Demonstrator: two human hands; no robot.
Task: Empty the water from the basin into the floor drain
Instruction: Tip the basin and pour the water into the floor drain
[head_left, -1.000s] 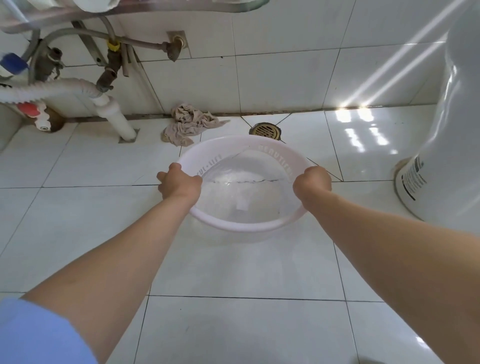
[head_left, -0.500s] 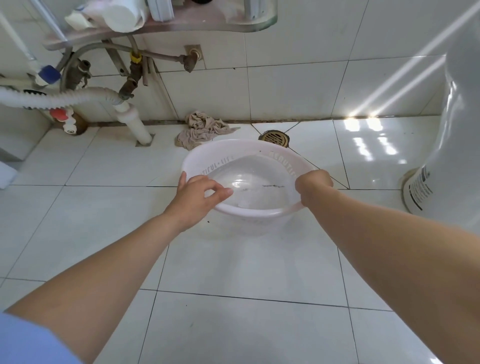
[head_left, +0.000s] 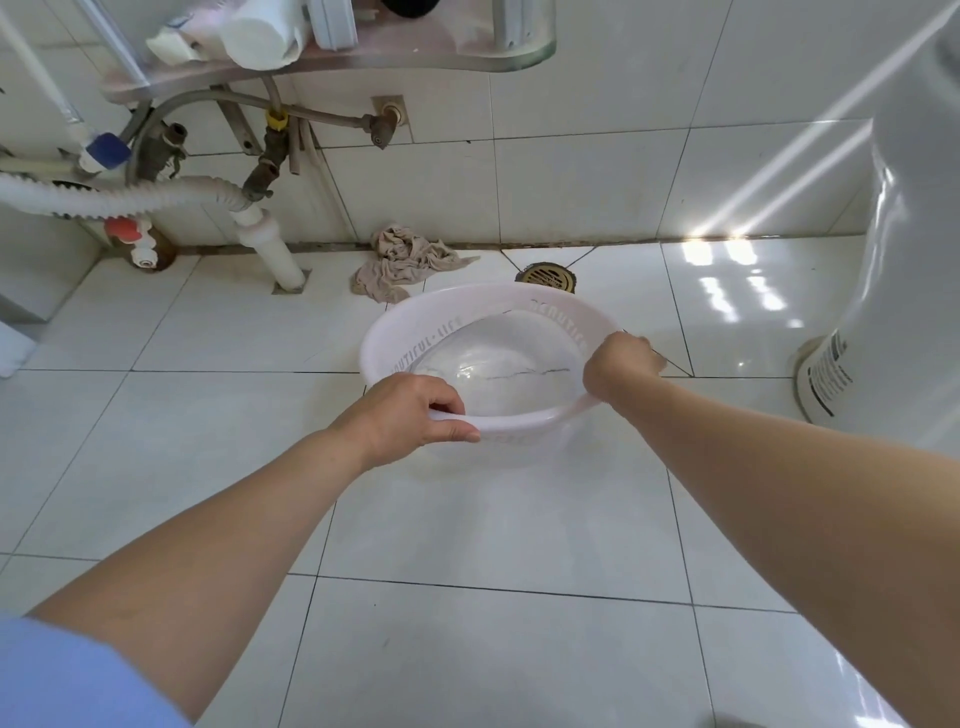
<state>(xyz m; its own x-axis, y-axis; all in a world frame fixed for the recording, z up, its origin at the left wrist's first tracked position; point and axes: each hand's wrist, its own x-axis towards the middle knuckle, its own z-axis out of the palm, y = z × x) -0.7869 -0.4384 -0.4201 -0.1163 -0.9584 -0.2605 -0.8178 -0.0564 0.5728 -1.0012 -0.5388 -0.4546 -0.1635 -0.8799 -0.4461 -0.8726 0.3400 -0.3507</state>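
A round, pale pink plastic basin (head_left: 415, 332) with clear water in it sits over the white floor tiles, with raised lettering around its inner wall. My left hand (head_left: 410, 410) grips the near rim, thumb along the outside. On the right side of the rim, my right hand (head_left: 618, 364) is closed around the edge. A brass floor drain (head_left: 545, 275) lies just beyond the basin's far rim, near the wall.
A crumpled beige rag (head_left: 405, 262) lies by the wall, left of the drain. Pipes, valves and a white corrugated hose (head_left: 119, 200) run under a shelf at the back left. A large white appliance (head_left: 893, 291) stands at the right.
My left hand let go of the left side of the rim and now grips the near rim. The basin sits closer to the drain. My right hand kept its hold.
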